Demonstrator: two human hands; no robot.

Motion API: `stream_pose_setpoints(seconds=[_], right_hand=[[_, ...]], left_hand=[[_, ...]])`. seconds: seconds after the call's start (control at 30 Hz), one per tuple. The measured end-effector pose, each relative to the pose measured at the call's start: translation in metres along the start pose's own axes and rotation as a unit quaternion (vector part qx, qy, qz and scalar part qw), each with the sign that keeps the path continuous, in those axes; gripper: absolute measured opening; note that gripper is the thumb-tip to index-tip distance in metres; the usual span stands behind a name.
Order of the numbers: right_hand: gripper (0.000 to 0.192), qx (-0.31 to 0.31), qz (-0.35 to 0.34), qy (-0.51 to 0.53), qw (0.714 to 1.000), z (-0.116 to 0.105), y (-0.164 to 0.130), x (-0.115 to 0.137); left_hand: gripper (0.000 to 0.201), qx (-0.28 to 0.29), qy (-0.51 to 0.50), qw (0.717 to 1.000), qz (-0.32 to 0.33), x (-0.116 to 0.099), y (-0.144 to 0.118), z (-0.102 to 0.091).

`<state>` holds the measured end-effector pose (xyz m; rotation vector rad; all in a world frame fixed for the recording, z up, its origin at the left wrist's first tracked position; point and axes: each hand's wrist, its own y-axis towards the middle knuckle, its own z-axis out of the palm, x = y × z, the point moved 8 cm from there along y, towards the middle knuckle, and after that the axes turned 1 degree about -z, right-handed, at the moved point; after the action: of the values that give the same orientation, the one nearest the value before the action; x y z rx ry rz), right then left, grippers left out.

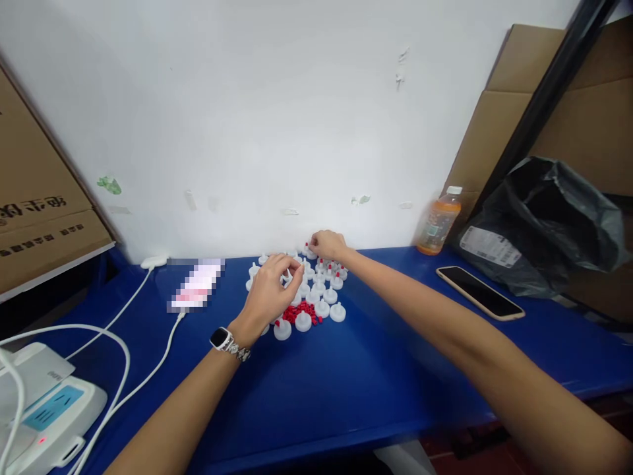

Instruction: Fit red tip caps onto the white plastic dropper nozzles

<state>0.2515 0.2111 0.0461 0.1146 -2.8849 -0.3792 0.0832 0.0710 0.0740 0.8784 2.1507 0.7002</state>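
Several small white plastic caps (322, 309) stand in a cluster on the blue table (356, 382), some with red tips, and a pile of tiny red pieces (295, 312) lies among them. My left hand (270, 290), with a watch on the wrist, hovers over the near left of the cluster, its fingers pinched on a small white cap. My right hand (327, 245) reaches to the far side of the cluster by the wall, fingertips closed on a white cap with a red tip.
An orange drink bottle (438, 223) stands at the back right. A dark phone (479, 292) lies right of the caps, a second phone (198, 284) on a white cable to the left. A black plastic bag (544, 224), cardboard boxes (34, 211) and a white device (44, 409) line the sides.
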Motion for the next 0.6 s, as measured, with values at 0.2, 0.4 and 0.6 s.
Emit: stream_pose_setpoints(seconds=[0.2,0.4,0.6], right_hand=[[0.021,-0.064,0.009,0.383,0.921,-0.030,-0.057,0.013],[0.035,0.005,-0.038,0.563,0.825,-0.019,-0.137,0.053],[0.041,-0.014,-0.095,0.540,0.836,-0.017,-0.151,0.064]], left_hand=[[0.030,-0.053,-0.018,0.996,-0.064,0.009,-0.014,-0.016],[0.045,0.023,-0.016,0.999,-0.021,-0.008,-0.022,-0.005],[0.037,0.054,-0.019,0.998,0.037,-0.023,-0.027,-0.006]])
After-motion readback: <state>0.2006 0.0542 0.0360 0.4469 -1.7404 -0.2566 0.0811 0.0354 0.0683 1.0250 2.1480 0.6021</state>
